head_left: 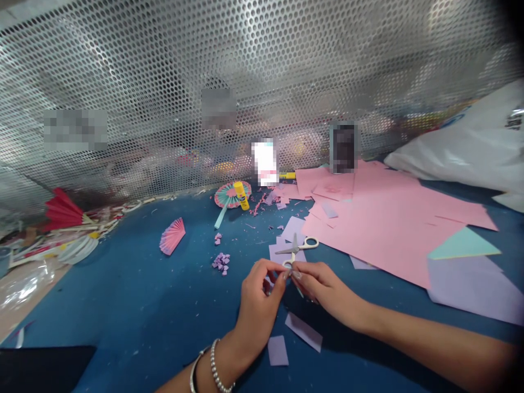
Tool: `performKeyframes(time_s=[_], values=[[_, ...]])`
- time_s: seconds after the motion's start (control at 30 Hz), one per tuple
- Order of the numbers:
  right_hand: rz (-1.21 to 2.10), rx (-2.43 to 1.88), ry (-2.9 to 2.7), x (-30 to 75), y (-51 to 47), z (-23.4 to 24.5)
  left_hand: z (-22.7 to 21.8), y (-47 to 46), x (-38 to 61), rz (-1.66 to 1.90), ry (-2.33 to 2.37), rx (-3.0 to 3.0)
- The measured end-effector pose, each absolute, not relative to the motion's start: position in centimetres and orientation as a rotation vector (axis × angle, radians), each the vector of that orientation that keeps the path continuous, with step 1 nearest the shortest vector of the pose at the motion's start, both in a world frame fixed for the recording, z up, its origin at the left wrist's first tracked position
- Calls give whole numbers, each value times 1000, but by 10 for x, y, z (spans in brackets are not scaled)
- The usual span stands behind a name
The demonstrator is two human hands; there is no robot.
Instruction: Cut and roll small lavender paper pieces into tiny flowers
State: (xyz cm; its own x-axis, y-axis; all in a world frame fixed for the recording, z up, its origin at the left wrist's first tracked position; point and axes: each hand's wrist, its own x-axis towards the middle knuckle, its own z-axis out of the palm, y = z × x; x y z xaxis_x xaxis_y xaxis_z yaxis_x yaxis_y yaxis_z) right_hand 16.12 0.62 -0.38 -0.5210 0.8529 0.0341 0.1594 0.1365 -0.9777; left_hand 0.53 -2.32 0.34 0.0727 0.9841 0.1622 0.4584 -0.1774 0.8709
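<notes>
My left hand (260, 297) and my right hand (321, 289) meet over the blue table (123, 305), fingertips pinched together on a tiny piece of lilac paper (289, 274) that I can barely see. Small white-handled scissors (297, 248) lie just beyond the fingers on a lilac sheet. Two lilac paper scraps (303, 330) lie under my wrists. A pile of small folded lilac bits (221, 262) sits to the left of my left hand.
Pink paper sheets (388, 218) cover the right of the table, with a teal triangle (464, 244) and a lilac sheet (475, 286). A pink folded fan (172, 236), a round rosette (229, 195), a yellow glue stick (241, 195) and a red fan (61, 210) lie near the perforated metal screen (245, 71). A white bag (470, 142) lies right.
</notes>
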Motion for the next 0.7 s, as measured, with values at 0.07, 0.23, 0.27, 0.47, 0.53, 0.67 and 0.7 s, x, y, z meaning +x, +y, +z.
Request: performKeyframes(time_s=[0.07, 0.23, 0.27, 0.47, 0.53, 0.67, 0.7], values=[[1405, -972, -1832, 161, 6, -3, 4, -23, 6, 1025, 1464, 1691], [1388, -950, -1889, 161, 4, 0, 3, -23, 6, 1003, 1428, 1602], [1392, -945, -1889, 161, 4, 1, 3, -23, 6, 1004, 1409, 1609], [1435, -896, -1915, 160, 5, 1, 6, -25, 7, 859, 1346, 1768], [1432, -884, -1938, 160, 5, 0, 7, -25, 7, 850, 1313, 1739], [1436, -903, -1949, 161, 4, -2, 7, -25, 6, 863, 1297, 1670], [1439, -913, -1947, 161, 4, -1, 7, -25, 6, 866, 1302, 1663]])
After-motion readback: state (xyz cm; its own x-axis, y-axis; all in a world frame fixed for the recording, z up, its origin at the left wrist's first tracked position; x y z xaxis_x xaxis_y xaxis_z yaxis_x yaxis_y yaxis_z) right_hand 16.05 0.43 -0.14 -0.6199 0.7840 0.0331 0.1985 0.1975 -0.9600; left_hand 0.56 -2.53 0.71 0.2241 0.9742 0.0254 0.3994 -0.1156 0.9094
